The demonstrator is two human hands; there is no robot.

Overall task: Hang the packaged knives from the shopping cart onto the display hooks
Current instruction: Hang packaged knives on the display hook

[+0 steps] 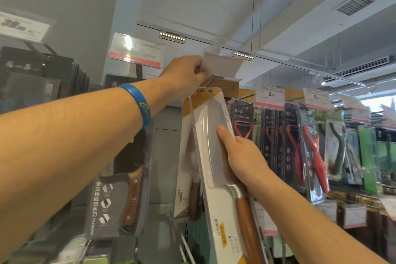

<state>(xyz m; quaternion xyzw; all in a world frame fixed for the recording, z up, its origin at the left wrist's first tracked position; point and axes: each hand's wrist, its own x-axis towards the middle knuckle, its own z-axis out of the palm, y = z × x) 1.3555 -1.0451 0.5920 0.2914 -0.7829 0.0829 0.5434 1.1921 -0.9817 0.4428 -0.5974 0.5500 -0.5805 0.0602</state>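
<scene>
Head view: right hand (237,156) gripping packaged cleaver (216,156), raising it toward display hook (212,78); left hand (186,75) pinching price tag (222,64) upward. Hanging unfinished; one pack (185,156) already hanging behind.

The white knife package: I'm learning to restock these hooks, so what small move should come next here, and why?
Probably raise the white knife package a little so its hang hole slips onto the hook. The left hand is lifting the price tag flap out of the way. The right hand holds the package tilted, with its top edge just under the flap. Whether the hole is already on the hook cannot be seen.
</scene>
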